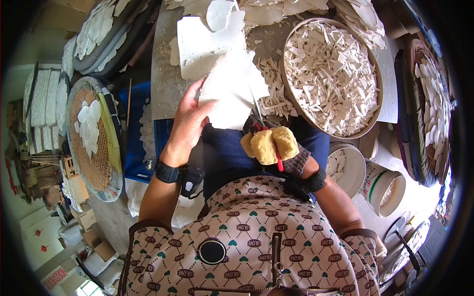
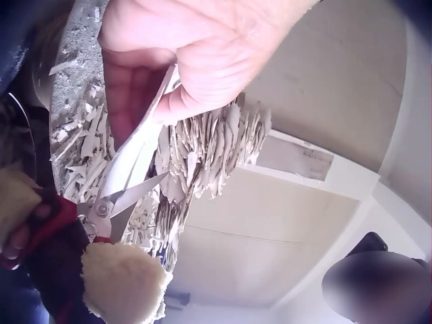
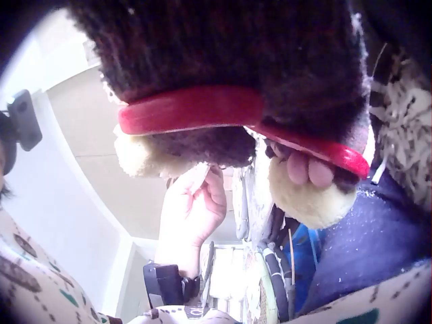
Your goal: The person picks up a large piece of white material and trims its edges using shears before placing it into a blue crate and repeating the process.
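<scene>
My bare left hand (image 1: 190, 116) pinches a thin white sheet (image 1: 232, 89) with ragged edges, thumb on its near face and fingers behind. In the left wrist view, this sheet (image 2: 131, 152) is seen nearly edge-on. My right hand (image 1: 297, 162), in a dark knitted glove, grips red-handled scissors (image 1: 256, 104). Yellow sponge-like padding (image 1: 266, 145) is wrapped about the handles. The scissor blades (image 2: 128, 199) stand apart right at the sheet's edge. Bare fingertips (image 3: 310, 170) poke out of the glove beside the red handle (image 3: 192, 110).
A round tray (image 1: 379, 93) heaped with white slivers stands at right on the metal-topped table (image 1: 165, 93). More white sheets (image 1: 197, 44) lie behind the held one. Buckets (image 1: 358, 170) stand at lower right. A woven round basket (image 1: 81, 143) and blue crate (image 1: 136, 165) are at left.
</scene>
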Action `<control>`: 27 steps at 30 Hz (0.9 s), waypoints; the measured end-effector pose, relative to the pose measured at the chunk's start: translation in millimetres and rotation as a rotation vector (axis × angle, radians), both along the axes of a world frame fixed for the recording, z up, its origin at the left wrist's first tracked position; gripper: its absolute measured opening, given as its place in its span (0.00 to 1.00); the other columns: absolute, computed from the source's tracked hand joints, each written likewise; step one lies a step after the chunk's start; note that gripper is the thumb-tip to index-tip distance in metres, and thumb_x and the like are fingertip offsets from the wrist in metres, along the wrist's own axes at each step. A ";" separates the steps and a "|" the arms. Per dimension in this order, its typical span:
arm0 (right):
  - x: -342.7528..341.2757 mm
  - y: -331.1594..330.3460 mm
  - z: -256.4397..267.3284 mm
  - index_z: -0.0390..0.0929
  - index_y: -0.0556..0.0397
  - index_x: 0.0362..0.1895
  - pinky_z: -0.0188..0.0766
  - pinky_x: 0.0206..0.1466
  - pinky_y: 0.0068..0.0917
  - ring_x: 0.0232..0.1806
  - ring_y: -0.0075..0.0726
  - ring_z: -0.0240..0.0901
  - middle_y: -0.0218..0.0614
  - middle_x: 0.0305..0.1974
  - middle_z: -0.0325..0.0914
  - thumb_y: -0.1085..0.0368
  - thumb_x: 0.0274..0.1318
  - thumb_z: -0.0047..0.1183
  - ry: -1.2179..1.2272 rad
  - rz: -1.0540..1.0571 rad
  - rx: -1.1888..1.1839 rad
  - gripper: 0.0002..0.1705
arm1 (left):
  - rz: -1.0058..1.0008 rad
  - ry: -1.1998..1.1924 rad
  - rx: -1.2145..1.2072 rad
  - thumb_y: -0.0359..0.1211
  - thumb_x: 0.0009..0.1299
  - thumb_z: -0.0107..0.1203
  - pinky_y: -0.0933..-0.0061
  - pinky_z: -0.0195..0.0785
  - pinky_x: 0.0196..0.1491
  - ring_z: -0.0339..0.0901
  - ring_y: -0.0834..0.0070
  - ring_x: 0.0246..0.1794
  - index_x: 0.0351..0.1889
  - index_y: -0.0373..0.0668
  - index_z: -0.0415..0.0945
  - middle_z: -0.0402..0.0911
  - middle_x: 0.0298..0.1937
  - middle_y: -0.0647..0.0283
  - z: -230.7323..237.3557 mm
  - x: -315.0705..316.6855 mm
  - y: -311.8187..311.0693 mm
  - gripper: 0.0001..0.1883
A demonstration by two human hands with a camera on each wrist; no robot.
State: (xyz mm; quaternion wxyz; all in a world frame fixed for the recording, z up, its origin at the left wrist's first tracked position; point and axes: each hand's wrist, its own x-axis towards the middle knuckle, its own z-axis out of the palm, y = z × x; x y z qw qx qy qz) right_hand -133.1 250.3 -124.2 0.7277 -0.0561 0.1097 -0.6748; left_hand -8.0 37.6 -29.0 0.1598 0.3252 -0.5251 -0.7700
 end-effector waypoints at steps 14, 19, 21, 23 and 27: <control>6.3 10.4 -6.8 0.67 0.60 0.52 0.66 0.58 0.28 0.50 0.29 0.70 0.34 0.48 0.72 0.73 0.58 0.47 0.029 0.047 0.084 0.16 | 0.210 0.137 -0.212 0.26 0.66 0.51 0.84 0.69 0.37 0.74 0.85 0.38 0.52 0.36 0.64 0.76 0.43 0.63 11.3 1.1 -12.8 0.17; 5.1 8.4 4.5 0.68 0.61 0.50 0.66 0.58 0.32 0.49 0.33 0.70 0.38 0.47 0.72 0.69 0.59 0.45 -0.029 0.102 0.242 0.15 | 0.246 0.138 -0.245 0.26 0.66 0.51 0.85 0.68 0.36 0.74 0.85 0.37 0.52 0.36 0.64 0.76 0.43 0.63 12.5 2.3 -19.6 0.17; 6.4 11.4 5.4 0.66 0.62 0.51 0.64 0.60 0.37 0.52 0.41 0.69 0.44 0.50 0.71 0.67 0.62 0.40 0.345 0.073 0.141 0.16 | 0.251 0.134 -0.256 0.27 0.66 0.52 0.86 0.67 0.34 0.74 0.87 0.36 0.52 0.38 0.64 0.76 0.42 0.65 9.9 4.3 -23.0 0.17; 8.9 13.5 -0.4 0.67 0.62 0.50 0.65 0.60 0.39 0.51 0.45 0.70 0.46 0.49 0.71 0.67 0.63 0.40 0.456 0.022 0.087 0.15 | 0.281 0.133 -0.229 0.28 0.66 0.52 0.87 0.66 0.34 0.73 0.88 0.36 0.52 0.39 0.64 0.76 0.41 0.66 10.2 4.3 -21.2 0.17; 5.9 13.5 15.8 0.70 0.59 0.47 0.68 0.56 0.34 0.48 0.38 0.72 0.40 0.46 0.74 0.70 0.57 0.48 0.679 0.044 0.107 0.13 | 0.262 0.097 -0.211 0.28 0.67 0.51 0.83 0.66 0.39 0.73 0.85 0.39 0.52 0.39 0.65 0.76 0.43 0.66 6.6 13.2 -23.1 0.16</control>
